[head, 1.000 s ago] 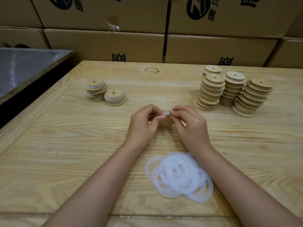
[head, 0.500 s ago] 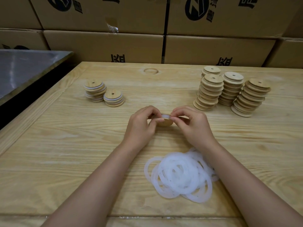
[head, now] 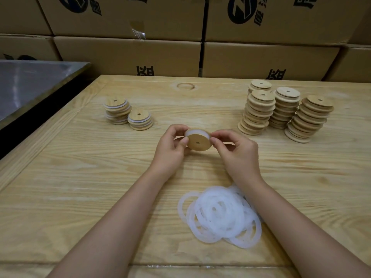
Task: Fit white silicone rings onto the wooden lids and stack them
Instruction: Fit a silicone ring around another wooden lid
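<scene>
Squarely between both hands (head: 170, 152) (head: 239, 155): wooden lid (head: 199, 142)

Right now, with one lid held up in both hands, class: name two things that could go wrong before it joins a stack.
1. The left hand and right hand pinch the wooden lid only at its edges; the white ring shows along the far rim only, so it may sit unevenly and peel off.
2. The leaning stack at far right could topple if a reach for the next lid nudges it.
</scene>
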